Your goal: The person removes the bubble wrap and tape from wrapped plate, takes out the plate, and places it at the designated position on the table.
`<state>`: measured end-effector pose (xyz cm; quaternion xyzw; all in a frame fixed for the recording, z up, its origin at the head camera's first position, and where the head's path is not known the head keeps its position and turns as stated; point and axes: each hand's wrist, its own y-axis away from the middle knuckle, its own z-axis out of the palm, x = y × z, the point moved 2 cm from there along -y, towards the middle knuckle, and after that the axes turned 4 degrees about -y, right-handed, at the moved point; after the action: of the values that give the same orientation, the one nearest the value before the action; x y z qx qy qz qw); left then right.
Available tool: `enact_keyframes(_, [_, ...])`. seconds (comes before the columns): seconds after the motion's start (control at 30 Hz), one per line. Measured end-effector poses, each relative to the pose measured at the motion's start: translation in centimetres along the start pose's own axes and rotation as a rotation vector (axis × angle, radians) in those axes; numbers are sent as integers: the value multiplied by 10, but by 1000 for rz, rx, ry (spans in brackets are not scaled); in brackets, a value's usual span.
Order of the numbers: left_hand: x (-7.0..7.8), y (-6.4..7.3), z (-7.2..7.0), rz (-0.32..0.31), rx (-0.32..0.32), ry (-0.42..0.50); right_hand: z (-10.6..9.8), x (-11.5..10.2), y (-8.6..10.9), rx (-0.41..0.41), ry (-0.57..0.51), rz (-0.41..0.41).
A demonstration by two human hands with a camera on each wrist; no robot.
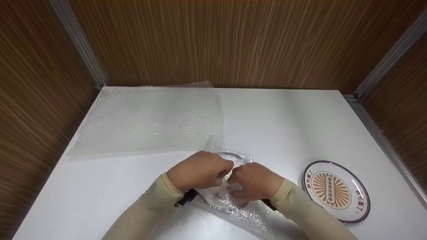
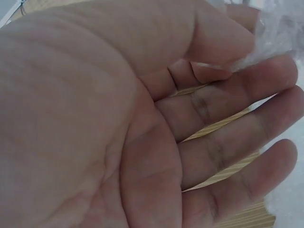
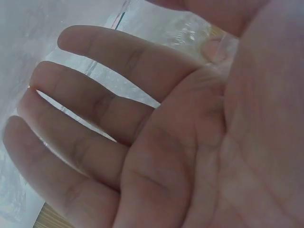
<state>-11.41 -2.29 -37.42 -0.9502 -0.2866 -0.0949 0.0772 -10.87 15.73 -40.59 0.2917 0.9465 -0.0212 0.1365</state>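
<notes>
A plate with a dark rim (image 1: 230, 153) lies under clear bubble wrap (image 1: 248, 213) at the table's front middle, mostly hidden by both hands. My left hand (image 1: 201, 170) is over its left side. In the left wrist view, the thumb and index finger pinch an edge of the bubble wrap (image 2: 280, 35), while the other fingers are loosely bent. On the opposite side, my right hand (image 1: 257, 181) touches the wrap. Its fingers (image 3: 95, 90) stretch across the wrap in the right wrist view, spread and nearly straight, with the thumb apart from them.
A second plate (image 1: 330, 191), white with an orange sunburst and red lettering, lies at the right. Flat sheets of bubble wrap (image 1: 150, 120) cover the back left of the white table (image 1: 277, 123). Wood-grain panels (image 1: 213, 43) stand around the back and sides.
</notes>
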Motion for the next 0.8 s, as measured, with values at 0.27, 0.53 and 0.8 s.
enact_keyframes(0.27, [-2, 11, -17, -47, 73, 0, 0, 0, 1, -17, 9, -26])
enact_keyframes(0.53, [-11, 16, -25, -138, 71, -5, 0, 1, 0, -19, 14, -42])
enact_keyframes(0.8, [-19, 24, -33, -212, 122, -15, 1, 0, 0, -11, 44, -51])
